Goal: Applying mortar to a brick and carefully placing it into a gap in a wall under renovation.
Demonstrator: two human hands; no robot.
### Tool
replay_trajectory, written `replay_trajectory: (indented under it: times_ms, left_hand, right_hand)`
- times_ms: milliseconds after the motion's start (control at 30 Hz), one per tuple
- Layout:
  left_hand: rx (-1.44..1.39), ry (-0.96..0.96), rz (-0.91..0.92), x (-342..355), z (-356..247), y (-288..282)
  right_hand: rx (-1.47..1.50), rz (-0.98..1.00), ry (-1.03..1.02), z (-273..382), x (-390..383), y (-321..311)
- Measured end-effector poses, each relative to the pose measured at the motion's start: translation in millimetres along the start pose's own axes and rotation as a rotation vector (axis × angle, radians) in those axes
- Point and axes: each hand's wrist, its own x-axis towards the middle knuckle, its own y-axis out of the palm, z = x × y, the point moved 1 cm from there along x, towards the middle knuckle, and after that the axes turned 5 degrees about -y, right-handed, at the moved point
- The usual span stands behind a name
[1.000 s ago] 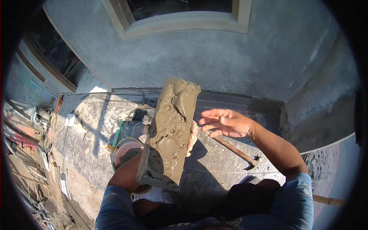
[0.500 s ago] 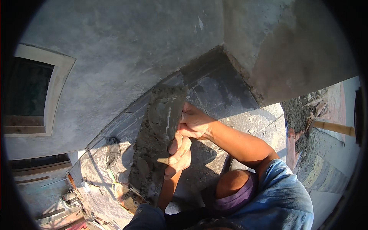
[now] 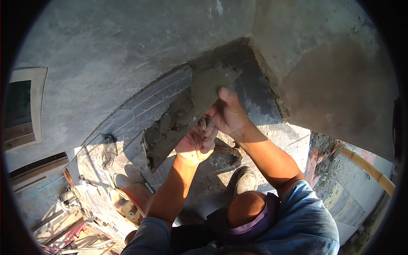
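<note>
A long flat slab spread with wet grey mortar [image 3: 174, 119] is held diagonally in front of me, its far end over the dark floor at the wall corner. My right hand [image 3: 229, 110] grips the slab's right edge near that end, thumb at the edge. Below it, my left hand [image 3: 193, 144] has its mortar-smeared fingers curled at the slab's underside and edge. A hammer [image 3: 226, 151] lies on the floor beneath my hands, partly hidden by them.
Grey plastered walls [image 3: 323, 80] meet at the corner ahead. A window [image 3: 40, 106] is at left. An orange bucket [image 3: 131, 193], a dark mesh bag [image 3: 109, 151] and clutter [image 3: 63, 229] lie at lower left. A bamboo pole [image 3: 367, 168] stands out at right; my shoe [image 3: 245, 182] is below.
The view has swung right to the corner. My right hand, open a second ago, has closed on the slab. The slab has moved forward and turned diagonal toward the corner.
</note>
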Motion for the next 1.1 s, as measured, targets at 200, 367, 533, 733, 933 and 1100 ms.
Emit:
replay_trajectory:
  times_ms: [200,367,533,733,933,1100]
  left_hand:
    - [0.293,0.441,-0.615,-23,1,-74]
    - [0.485,0.524,-0.827,9,-17,-117]
    - [0.453,0.478,-0.967,48,-31,-151]
    - [0.470,0.507,-1.116,74,-46,-183]
    - [0.461,0.587,-1.225,84,-63,-194]
    - [0.507,0.655,-1.269,87,-69,-201]
  right_hand:
    - [-0.202,-0.391,-0.163,36,21,-67]
    - [-0.344,-0.478,-0.291,52,45,-111]
    - [-0.435,-0.561,-0.356,66,61,-152]
    - [-0.515,-0.703,-0.370,60,77,-172]
    - [-0.572,-0.821,-0.367,60,98,-175]
    - [-0.630,-0.852,-0.364,61,104,-176]
